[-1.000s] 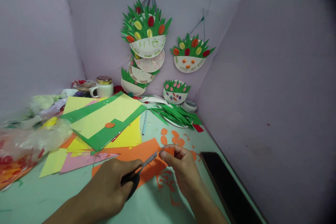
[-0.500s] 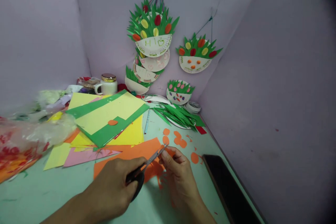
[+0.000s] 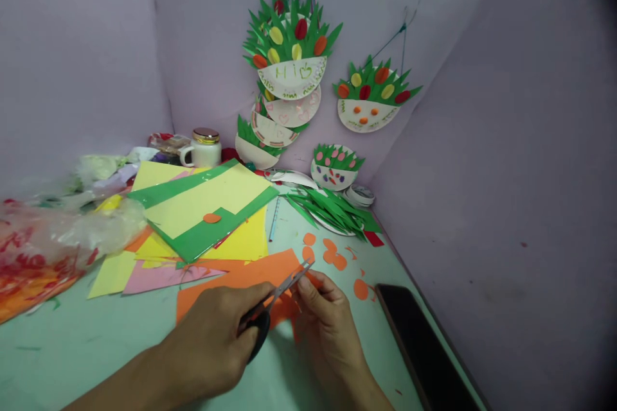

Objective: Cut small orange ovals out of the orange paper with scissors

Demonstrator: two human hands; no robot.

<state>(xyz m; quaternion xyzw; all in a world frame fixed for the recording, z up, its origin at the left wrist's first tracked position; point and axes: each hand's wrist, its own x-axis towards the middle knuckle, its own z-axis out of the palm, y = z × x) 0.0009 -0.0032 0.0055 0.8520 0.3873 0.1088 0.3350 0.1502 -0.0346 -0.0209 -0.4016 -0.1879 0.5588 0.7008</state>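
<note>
My left hand (image 3: 214, 340) grips black-handled scissors (image 3: 272, 305), blades pointing up and right into orange paper (image 3: 241, 279). My right hand (image 3: 325, 321) pinches a small piece of that orange paper at the blade tips. Several cut orange ovals (image 3: 332, 257) lie on the pale green table (image 3: 72, 353) just beyond my fingers. Orange offcuts sit under my right hand.
Stacked yellow, green and pink sheets (image 3: 207, 212) lie left of centre, a plastic bag (image 3: 43, 250) at far left. Green paper leaves (image 3: 332, 209) lie on a plate near the corner. A dark phone (image 3: 419, 347) lies at right. Paper-plate flower baskets (image 3: 292, 58) hang on the wall; a white jar (image 3: 205, 148) stands behind.
The view has shifted, so everything sits further right and higher. My hands keep their grip, and the scissors' blades have moved slightly further along the orange piece.
</note>
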